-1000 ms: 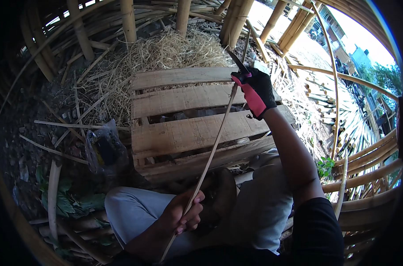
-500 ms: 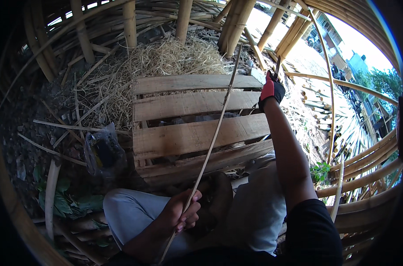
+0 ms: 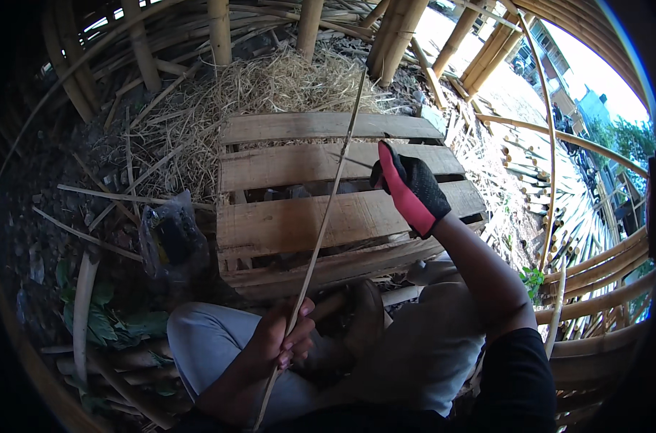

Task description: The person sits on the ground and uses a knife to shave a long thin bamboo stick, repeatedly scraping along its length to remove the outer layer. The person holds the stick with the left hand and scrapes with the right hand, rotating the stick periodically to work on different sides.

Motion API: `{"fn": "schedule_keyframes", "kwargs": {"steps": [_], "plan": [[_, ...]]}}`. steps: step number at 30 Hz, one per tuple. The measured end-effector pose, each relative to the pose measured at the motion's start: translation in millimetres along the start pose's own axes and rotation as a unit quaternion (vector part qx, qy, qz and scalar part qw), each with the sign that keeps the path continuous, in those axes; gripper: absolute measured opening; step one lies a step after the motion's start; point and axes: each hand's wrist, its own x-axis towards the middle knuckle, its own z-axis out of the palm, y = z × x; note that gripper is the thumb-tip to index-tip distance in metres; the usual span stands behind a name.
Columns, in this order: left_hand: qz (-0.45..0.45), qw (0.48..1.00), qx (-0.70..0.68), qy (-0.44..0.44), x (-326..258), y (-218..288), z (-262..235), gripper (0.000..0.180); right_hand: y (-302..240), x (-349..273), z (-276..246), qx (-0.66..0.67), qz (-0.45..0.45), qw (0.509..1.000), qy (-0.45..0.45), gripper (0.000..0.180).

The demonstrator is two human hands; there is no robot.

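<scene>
A long thin bamboo strip slants upward from my lap, across the low slatted wooden crate. Around its lower part my bare left hand is closed, just above my crossed legs. My right hand, in a pink and black glove, is closed on a knife over the crate's right half. The thin blade points left and its tip reaches the strip; whether it touches, I cannot tell. The glove hides the handle.
Dry shavings are heaped behind the crate, below upright bamboo poles. On the left lies a clear plastic bag with something dark inside. Several cut bamboo pieces lie on the right, past a thin bent pole.
My right hand has swung left and nearer with the knife, from beyond the crate's far right corner to beside the strip. The strip stands slightly more upright, its top shifted left.
</scene>
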Motion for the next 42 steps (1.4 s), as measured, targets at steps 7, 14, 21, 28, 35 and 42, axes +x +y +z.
{"fn": "schedule_keyframes", "kwargs": {"steps": [7,14,21,28,35,42], "plan": [[-0.001,0.998,0.045,0.038,0.4,-1.3,6.0,0.032,-23.1,-54.6,47.0,-0.222,-0.194,0.954,-0.05,0.044],[-0.001,0.997,0.04,0.059,-3.7,-3.1,7.9,0.024,-2.9,-40.7,51.8,-0.357,-0.38,0.853,-0.004,0.024],[0.013,0.992,0.097,0.077,-1.7,4.3,16.7,0.03,18.3,24.3,34.5,-0.469,-0.218,0.854,0.045,0.03],[0.016,0.995,0.086,0.042,-7.0,-0.8,10.0,0.029,-8.3,-15.9,49.2,-0.401,-0.288,0.87,0.011,0.046],[-0.003,0.998,0.059,0.033,-8.1,3.9,9.7,0.026,23.7,35.6,25.4,-0.461,-0.185,0.864,0.085,0.06],[-0.044,0.999,0.026,0.019,-8.3,6.6,12.6,0.026,35.8,55.8,15.7,-0.446,-0.191,0.87,0.095,0.056]]}}
